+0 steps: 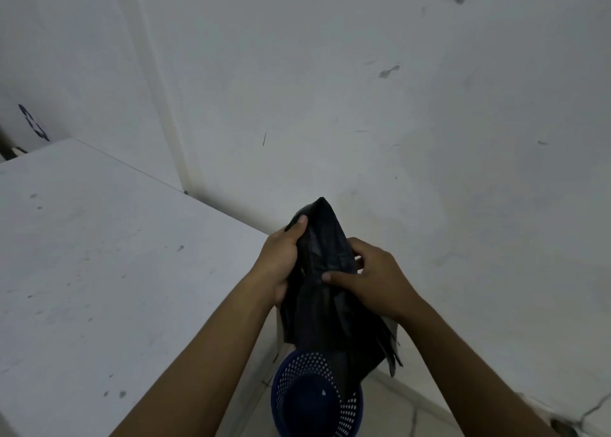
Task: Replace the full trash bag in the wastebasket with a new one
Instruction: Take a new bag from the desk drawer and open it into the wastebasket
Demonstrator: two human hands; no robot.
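A black trash bag [325,307] hangs crumpled and limp between both hands, above the basket. My left hand [281,261] grips its upper left edge, thumb on top near the bag's peak. My right hand [373,276] pinches the bag from the right side, thumb pressed on the plastic. Below, on the floor, stands a dark blue perforated wastebasket [297,400]; the bag's lower end dangles over its right rim and hides part of the opening. The inside of the basket that shows holds no liner.
A white table top [99,271] fills the left side, its corner close to the basket. A scuffed white wall [396,122] stands straight ahead and to the right. Pale floor tiles [413,416] show around the basket.
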